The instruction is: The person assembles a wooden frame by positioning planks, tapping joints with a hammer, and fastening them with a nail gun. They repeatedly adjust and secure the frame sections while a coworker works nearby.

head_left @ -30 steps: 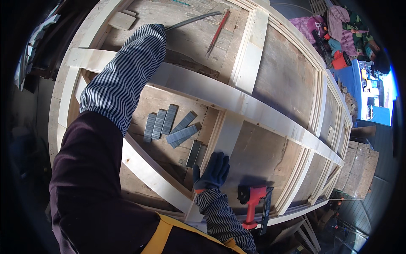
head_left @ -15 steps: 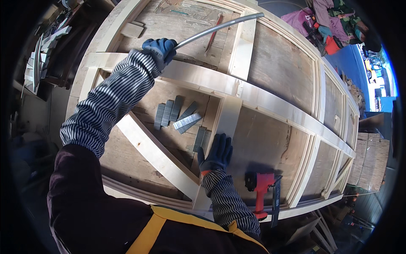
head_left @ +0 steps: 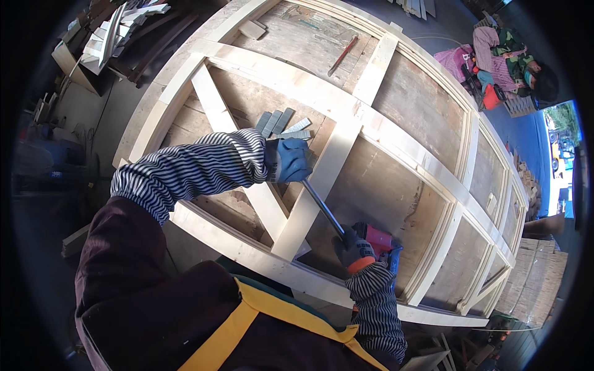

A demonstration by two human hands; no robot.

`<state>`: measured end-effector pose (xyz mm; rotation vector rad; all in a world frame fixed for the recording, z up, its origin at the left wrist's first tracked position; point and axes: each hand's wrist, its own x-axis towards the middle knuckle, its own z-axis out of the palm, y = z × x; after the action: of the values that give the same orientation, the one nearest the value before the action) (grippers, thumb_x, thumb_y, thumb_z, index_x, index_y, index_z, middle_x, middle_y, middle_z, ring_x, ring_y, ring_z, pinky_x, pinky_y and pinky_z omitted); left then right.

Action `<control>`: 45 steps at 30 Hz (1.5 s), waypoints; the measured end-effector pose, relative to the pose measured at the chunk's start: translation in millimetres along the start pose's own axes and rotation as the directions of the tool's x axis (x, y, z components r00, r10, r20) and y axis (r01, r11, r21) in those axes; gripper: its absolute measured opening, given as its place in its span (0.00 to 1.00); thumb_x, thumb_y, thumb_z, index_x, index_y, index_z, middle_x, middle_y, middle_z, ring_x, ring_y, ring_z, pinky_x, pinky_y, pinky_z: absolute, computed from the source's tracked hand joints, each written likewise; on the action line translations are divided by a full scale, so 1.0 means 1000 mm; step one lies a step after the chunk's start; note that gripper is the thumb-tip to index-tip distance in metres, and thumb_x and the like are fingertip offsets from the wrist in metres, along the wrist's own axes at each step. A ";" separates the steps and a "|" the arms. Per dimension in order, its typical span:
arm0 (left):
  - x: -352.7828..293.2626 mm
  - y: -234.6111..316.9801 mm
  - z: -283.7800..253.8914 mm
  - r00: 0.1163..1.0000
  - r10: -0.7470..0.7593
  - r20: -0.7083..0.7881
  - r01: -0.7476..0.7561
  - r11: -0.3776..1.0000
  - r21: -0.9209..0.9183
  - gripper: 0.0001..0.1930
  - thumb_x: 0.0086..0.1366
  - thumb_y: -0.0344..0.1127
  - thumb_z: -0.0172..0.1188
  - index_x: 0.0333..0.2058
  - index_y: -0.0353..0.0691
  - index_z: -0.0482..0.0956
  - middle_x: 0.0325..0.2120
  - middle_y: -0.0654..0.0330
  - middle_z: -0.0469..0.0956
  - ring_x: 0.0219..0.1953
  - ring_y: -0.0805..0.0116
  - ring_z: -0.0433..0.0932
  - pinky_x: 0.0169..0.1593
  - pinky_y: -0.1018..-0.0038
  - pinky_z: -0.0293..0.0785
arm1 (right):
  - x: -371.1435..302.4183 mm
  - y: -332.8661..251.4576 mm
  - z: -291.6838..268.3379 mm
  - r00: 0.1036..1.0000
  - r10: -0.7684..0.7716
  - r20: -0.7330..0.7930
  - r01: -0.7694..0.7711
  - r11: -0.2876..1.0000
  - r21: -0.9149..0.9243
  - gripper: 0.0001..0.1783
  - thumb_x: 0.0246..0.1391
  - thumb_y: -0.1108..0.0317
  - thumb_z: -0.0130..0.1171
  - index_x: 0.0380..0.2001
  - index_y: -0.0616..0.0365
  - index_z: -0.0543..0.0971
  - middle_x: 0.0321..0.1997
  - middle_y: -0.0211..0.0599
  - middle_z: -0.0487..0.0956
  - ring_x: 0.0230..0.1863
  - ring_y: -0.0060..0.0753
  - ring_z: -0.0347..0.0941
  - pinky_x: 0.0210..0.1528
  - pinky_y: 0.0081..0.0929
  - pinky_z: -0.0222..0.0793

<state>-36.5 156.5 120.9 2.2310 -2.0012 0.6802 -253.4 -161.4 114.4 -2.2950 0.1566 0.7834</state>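
My left hand (head_left: 289,161), in a blue work glove, is closed around one end of a grey metal bar (head_left: 324,209). The bar slants down to my right hand (head_left: 356,248), also gloved, whose fingers are wrapped around its lower end. Just behind the right hand lies a red and black nail gun (head_left: 378,239), partly hidden by that hand and sleeve. Past my left hand, several grey strips of staples (head_left: 279,123) rest on the board inside the pale wooden frame (head_left: 322,179), some of them covered by the hand.
A red bar-shaped tool (head_left: 343,55) lies in a far panel of the frame. A small wood block (head_left: 252,29) sits at the far left. Wood strips (head_left: 111,37) are piled at the left. Another person (head_left: 504,68) is at the far right, near stacked boards (head_left: 532,278).
My left hand has brought the bar down and toward me from the far side. My right hand has left the frame's crosspiece, moved right and closed on the bar. The view has shifted.
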 end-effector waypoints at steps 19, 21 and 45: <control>0.049 0.211 0.066 0.632 -0.707 0.316 0.774 0.561 -0.292 0.41 0.61 0.53 0.67 0.66 0.35 0.68 0.68 0.48 0.65 0.72 0.48 0.62 0.73 0.50 0.57 | 0.091 -0.029 -0.016 0.896 0.358 -0.264 0.029 0.545 0.838 0.19 0.69 0.68 0.54 0.61 0.48 0.73 0.27 0.30 0.77 0.16 0.21 0.64 0.17 0.26 0.62; 0.049 0.216 0.068 0.634 -0.718 0.289 0.772 0.560 -0.301 0.41 0.59 0.52 0.68 0.66 0.35 0.69 0.68 0.47 0.66 0.71 0.47 0.62 0.72 0.49 0.58 | 0.106 -0.021 -0.019 0.861 0.428 -0.276 -0.020 0.571 0.821 0.19 0.70 0.64 0.53 0.62 0.47 0.74 0.26 0.30 0.77 0.15 0.21 0.63 0.15 0.27 0.60; 0.040 0.217 0.066 0.616 -0.736 0.281 0.783 0.530 -0.326 0.42 0.56 0.52 0.70 0.65 0.34 0.71 0.68 0.47 0.64 0.71 0.50 0.62 0.72 0.51 0.59 | 0.050 -0.128 -0.116 0.547 0.041 -0.836 0.679 0.562 0.472 0.31 0.73 0.66 0.47 0.76 0.49 0.59 0.22 0.26 0.71 0.17 0.15 0.61 0.17 0.15 0.56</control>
<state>-223.9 64.4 23.9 2.5134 -0.8234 -0.0014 -114.7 -136.4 226.2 -1.5285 0.3147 -0.5462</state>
